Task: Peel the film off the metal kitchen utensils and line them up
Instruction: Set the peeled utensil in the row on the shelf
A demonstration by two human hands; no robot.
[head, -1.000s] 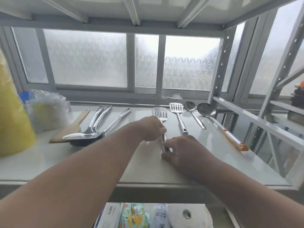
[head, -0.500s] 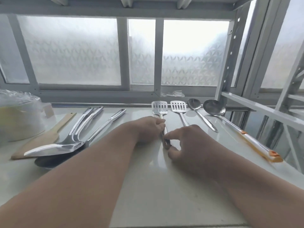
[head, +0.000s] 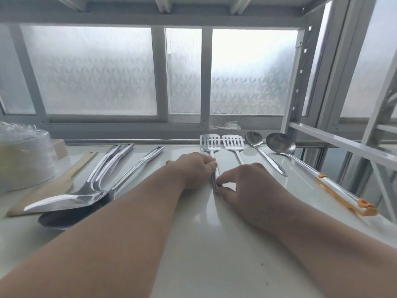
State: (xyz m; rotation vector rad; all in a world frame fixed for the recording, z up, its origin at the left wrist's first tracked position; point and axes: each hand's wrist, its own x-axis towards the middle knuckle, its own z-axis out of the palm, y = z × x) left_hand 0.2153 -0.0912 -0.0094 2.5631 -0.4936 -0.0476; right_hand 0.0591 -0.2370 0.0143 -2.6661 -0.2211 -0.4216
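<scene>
A slotted metal spatula point(head: 210, 143) lies on the white counter point(head: 214, 244), head toward the window. My left hand point(head: 193, 168) is closed on its handle from the left. My right hand point(head: 247, 186) pinches the handle's near end between thumb and forefinger. To its right lie a second slotted spatula point(head: 233, 143), a metal spoon point(head: 254, 139) and a ladle point(head: 280, 143) with an orange-trimmed handle point(head: 343, 194), side by side. At left a heap of metal utensils point(head: 86, 194) lies with handles crossing.
A wooden spatula point(head: 71, 175) sits under the left heap. A plastic-wrapped white stack point(head: 23, 160) stands at far left. A white metal rack point(head: 343, 145) borders the counter on the right. Crumpled film point(head: 227, 125) rests on the window sill.
The view came closer and tilted up. The spatula slid away toward the window, level with its neighbour. My right hand went from lying over the handle to pinching its end.
</scene>
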